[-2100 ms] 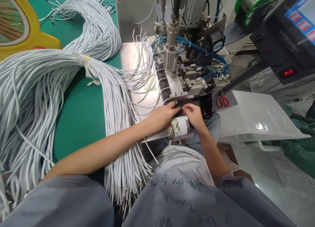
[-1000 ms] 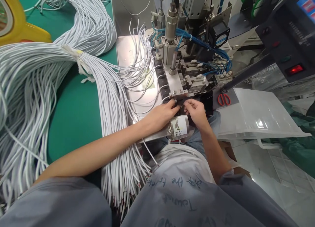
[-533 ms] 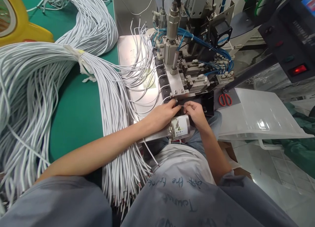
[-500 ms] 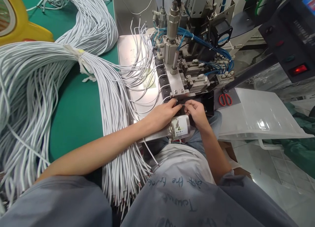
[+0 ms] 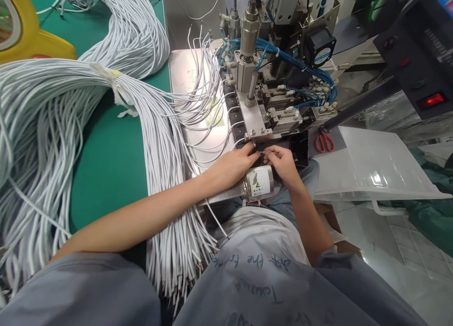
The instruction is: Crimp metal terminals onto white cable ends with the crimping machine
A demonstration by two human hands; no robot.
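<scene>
At the front end of the machine's black fixture, my left hand is closed, its thumb and fingers bent around a white cable end mostly hidden beneath them. Facing it, my right hand pinches something small at its fingertips. A tiny shiny piece shows between the two hands, too small to name. The pneumatic machine stands just beyond my fingers. Just below my hands sits a clear-wrapped block with a white label. Several white cables run into the fixture beside my left hand.
A large tied bundle of white cables drapes over the green table and hangs by my left arm. Another cable coil lies behind it. Red-handled scissors and a translucent plastic box are to the right. A yellow tool stands far left.
My right hand has shifted slightly left, closer to my left fingertips. The thin wire seen between the hands before is now a small shiny piece.
</scene>
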